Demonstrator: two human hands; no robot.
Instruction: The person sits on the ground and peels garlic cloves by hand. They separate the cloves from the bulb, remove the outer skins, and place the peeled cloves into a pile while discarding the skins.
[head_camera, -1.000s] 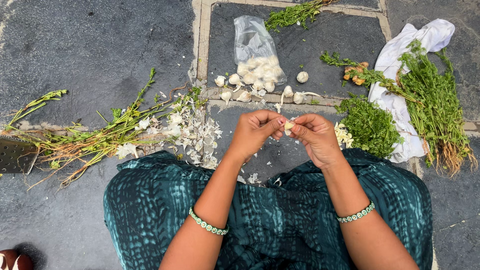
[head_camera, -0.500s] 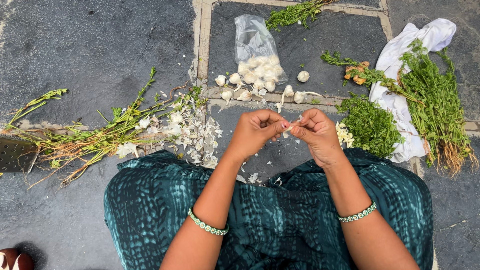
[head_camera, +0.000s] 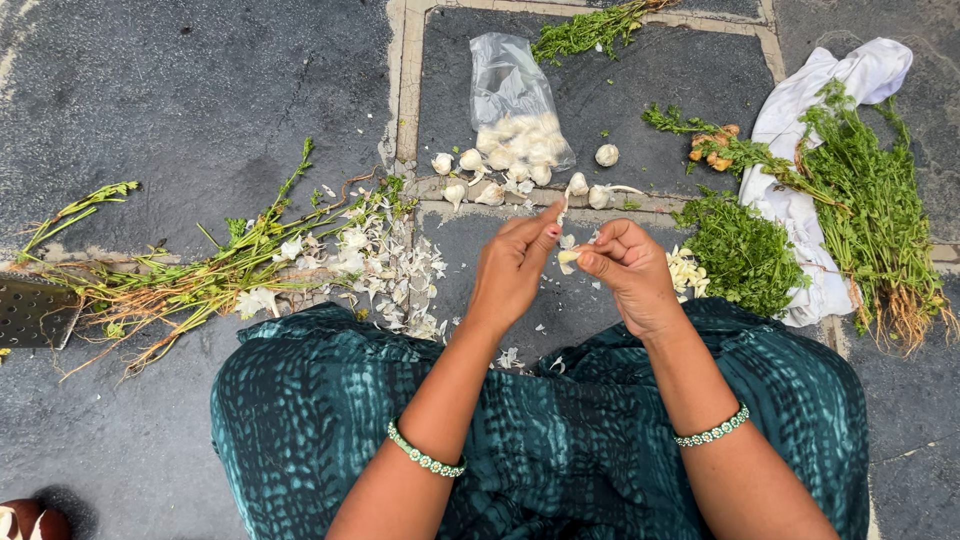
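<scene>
Right hand (head_camera: 630, 275) pinched a garlic clove (head_camera: 568, 258) at its fingertips, long axis running left toward the left hand (head_camera: 512, 268), whose fingers were closed on its peel. Beyond: loose cloves (head_camera: 470, 160), plastic bag (head_camera: 515, 100).

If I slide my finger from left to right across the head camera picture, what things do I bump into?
Metal grater → leafy stems with roots → pile of garlic skins → left hand → garlic clove → right hand → chopped green herbs → white cloth → herb bunch with roots.
</scene>
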